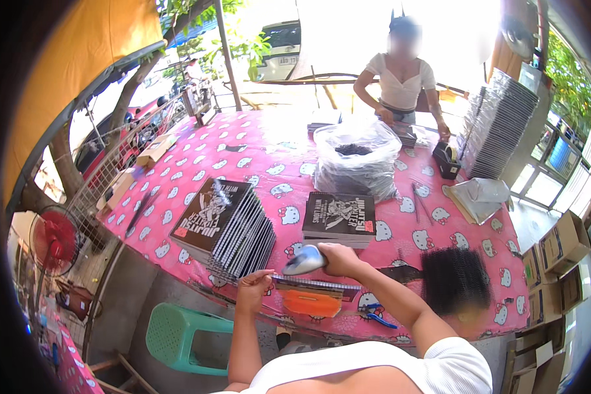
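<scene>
At the table's near edge lies a book (316, 284) seen edge-on, with a row of binding along its upper side and an orange panel (310, 304) below. My left hand (253, 290) is closed, its fingers pinched at the book's left end. My right hand (341, 260) grips a rounded silver-grey tool (305, 261) just above the binding; its exact kind does not show. Blue-handled pliers (379, 317) lie right of the book. Beyond my hands stand a tall stack of dark spiral-bound books (243, 226) and a shorter stack (339, 220).
A mass of black plastic coils (456, 279) lies to the right. A clear bag (358, 171) holds more black coils. A tape dispenser (446, 161) and a wrapped stack (499, 125) stand far right, near a co-worker (400, 85). A green stool (184, 335) stands below left.
</scene>
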A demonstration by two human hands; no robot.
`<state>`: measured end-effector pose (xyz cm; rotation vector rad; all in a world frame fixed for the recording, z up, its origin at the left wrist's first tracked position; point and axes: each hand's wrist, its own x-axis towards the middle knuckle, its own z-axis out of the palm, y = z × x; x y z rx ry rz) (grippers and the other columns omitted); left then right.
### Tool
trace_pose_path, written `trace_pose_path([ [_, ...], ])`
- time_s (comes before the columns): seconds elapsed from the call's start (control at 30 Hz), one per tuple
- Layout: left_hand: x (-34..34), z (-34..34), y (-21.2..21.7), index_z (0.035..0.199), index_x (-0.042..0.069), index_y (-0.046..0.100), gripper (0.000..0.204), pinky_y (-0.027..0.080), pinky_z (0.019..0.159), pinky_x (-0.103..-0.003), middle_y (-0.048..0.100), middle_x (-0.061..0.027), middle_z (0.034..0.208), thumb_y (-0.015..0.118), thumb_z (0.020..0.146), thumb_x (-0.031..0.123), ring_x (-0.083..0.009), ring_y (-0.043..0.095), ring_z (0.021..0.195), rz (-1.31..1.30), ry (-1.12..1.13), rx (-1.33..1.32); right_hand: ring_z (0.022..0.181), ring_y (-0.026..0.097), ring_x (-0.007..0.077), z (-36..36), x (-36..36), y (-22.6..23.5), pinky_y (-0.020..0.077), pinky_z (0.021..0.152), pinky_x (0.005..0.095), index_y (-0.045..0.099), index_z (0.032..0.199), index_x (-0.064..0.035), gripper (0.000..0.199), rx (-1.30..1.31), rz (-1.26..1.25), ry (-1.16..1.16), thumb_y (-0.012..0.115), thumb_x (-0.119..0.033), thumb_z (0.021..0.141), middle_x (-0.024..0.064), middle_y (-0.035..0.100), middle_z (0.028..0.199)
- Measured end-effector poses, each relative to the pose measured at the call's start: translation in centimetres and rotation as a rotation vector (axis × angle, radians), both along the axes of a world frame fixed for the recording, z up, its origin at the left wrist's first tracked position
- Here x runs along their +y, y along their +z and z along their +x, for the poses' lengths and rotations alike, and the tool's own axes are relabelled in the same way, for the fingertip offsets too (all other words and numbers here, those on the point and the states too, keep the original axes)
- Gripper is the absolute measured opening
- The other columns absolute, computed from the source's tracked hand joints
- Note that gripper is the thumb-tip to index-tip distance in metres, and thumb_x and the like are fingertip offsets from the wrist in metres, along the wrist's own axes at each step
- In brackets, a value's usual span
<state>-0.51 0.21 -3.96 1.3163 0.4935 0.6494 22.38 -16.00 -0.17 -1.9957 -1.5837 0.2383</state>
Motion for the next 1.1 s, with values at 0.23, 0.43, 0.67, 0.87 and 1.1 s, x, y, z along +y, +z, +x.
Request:
trace_pose_path([
  [0.23, 0.2, 0.1, 1.0, 0.101, 0.0, 0.068, 0.017, 0.046, 0.068, -0.018, 0.066, 0.0011, 0.085, 0.067, 0.086, 0.008, -0.004, 0.057, 0.076, -0.035, -0.028, 0.044, 0.099, 0.06, 0.0309, 1.4, -7.8, -3.3, 0.0517, 0.078, 0.0413, 0.056, 0.112, -0.01, 0.046, -0.246, -0.107, -0.265, 0.073, -0.02, 0.07, 0.0122, 0.058, 0.11],
  [0.43, -0.8, -4.3, 12.2, 0.108, -0.003, 0.062, 0.028, 0.049, 0.085, -0.03, 0.066, -0.0091, 0.1, 0.065, 0.08, -0.001, -0.0191, 0.062, 0.095, 0.386, -0.021, -0.237, 0.094, 0.059, 0.0183, 1.3, -20.4, 10.6, 0.0482, 0.084, 0.0305, 0.053, 0.122, -0.0008, 0.058, 0.564, 0.267, -0.182, 0.079, -0.009, 0.071, 0.0072, 0.061, 0.1],
  [0.67, -3.9, -8.0, 26.9, 0.126, 0.0, 0.054, 0.048, 0.044, 0.088, -0.042, 0.061, -0.0118, 0.097, 0.051, 0.095, 0.036, -0.0273, 0.059, 0.088, 0.936, -1.546, -0.387, 0.053, 0.042, 0.0204, -3.1, -25.2, 21.1, 0.0363, 0.051, 0.0316, 0.061, 0.115, 0.0035, 0.035, 0.132, 0.236, 0.921, 0.047, -0.02, 0.092, 0.0044, 0.037, 0.062],
  [0.87, -5.6, -4.2, 22.5, 0.146, 0.006, 0.025, 0.061, 0.045, 0.076, -0.041, 0.06, -0.0176, 0.087, 0.048, 0.089, 0.003, -0.034, 0.057, 0.071, 0.81, -1.803, 0.117, 0.066, 0.054, 0.0331, -4.4, -17.7, 17.6, 0.0405, 0.059, 0.0413, 0.04, 0.139, -0.0086, 0.049, 0.316, -0.258, 0.985, 0.049, -0.014, 0.091, 0.016, 0.056, 0.076],
  [1.1, -7.4, -2.2, 25.1, 0.15, 0.012, 0.002, 0.074, 0.04, 0.057, -0.042, 0.052, -0.0185, 0.066, 0.042, 0.089, 0.0, -0.0336, 0.053, 0.06, 0.808, -1.998, 0.482, 0.066, 0.058, 0.0375, -5.3, -15.1, 18.4, 0.0435, 0.059, 0.0451, 0.029, 0.143, -0.0127, 0.06, 0.167, -0.465, 1.075, 0.047, -0.006, 0.087, 0.019, 0.06, 0.074],
])
